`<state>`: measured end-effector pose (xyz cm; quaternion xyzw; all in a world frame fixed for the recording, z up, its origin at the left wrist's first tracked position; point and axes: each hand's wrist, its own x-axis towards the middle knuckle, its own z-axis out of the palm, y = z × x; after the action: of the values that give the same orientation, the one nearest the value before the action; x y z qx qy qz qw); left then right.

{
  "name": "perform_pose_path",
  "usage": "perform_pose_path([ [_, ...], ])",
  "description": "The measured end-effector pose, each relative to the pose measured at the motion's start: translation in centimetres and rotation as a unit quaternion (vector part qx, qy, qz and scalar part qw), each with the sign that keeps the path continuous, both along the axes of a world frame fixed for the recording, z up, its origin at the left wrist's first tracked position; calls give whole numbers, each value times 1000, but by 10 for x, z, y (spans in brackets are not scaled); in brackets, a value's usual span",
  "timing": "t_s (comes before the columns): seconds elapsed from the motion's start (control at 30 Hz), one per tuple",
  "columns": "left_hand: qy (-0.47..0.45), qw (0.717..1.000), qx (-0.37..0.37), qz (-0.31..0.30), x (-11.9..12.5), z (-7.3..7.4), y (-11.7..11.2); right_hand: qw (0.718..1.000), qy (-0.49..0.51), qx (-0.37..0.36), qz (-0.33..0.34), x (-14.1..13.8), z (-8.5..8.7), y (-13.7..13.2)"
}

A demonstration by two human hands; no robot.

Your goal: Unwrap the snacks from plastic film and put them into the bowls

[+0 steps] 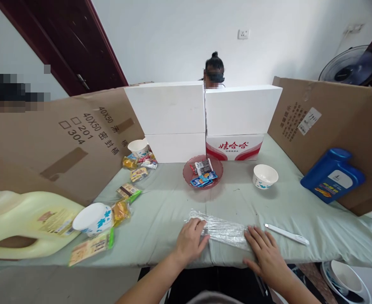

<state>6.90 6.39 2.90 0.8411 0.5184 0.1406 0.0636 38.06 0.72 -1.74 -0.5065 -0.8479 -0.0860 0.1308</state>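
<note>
Resting near the front edge of the table, both hands lie flat on a strip of clear plastic film [225, 230]. The left hand [190, 241] covers its left end with fingers slightly bent, and the right hand [266, 253] presses its right end with fingers spread. Neither hand pinches it. The film looks thin, crinkled, very light and soft, probably clingy and easy to tear, so its two ends seem the best places to hold. Just beside it lies a slim white tool [286, 234] on the wrinkled pale green cloth [160, 211]. Farther away stand a round red dish [187, 172] with glossy snack packets [204, 172], a white paper bowl [264, 176], then stiff white foam boxes [166, 107].
</note>
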Motion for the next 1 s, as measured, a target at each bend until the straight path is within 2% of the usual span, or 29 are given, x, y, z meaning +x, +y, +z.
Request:
perform_pose_path([
  [0.1, -18, 1000, -7, -19, 9, 6, -1, 999, 14, 27, 41, 3, 3, -28],
  [0.17, -10, 1000, 15, -21, 14, 6, 1, 997, 41, 49, 51, 1, 8, -39],
  [0.3, -44, 993, 78, -80, 28, -1, -2, 988, 97, 61, 103, -10, 29, -44],
  [0.4, -88, 984, 72, -139, 37, -5, -21, 981, 115, 15, 158, -17, 49, -34],
  [0.47, -105, 974, 47, -195, 40, -8, -36, 977, 120, -42, 170, -16, 60, -25],
  [0.53, -108, 960, 31, -255, 41, -11, -49, 971, 119, -107, 178, -12, 67, -16],
  [0.6, -91, 952, 27, -290, 41, -15, -56, 958, 122, -173, 195, -7, 70, -9],
  [0.7, -81, 959, 43, -267, 44, -23, -60, 933, 177, -236, 207, -5, 74, -1],
  [0.8, -137, 955, 57, -257, 49, -25, -61, 926, 241, -229, 177, -15, 79, 13],
  [0.9, -217, 941, 23, -260, 52, -16, -63, 943, 197, -198, 179, -35, 78, 28],
  [1.0, -283, 940, -52, -183, 49, -3, -55, 952, 132, -190, 201, -53, 66, 37],
])
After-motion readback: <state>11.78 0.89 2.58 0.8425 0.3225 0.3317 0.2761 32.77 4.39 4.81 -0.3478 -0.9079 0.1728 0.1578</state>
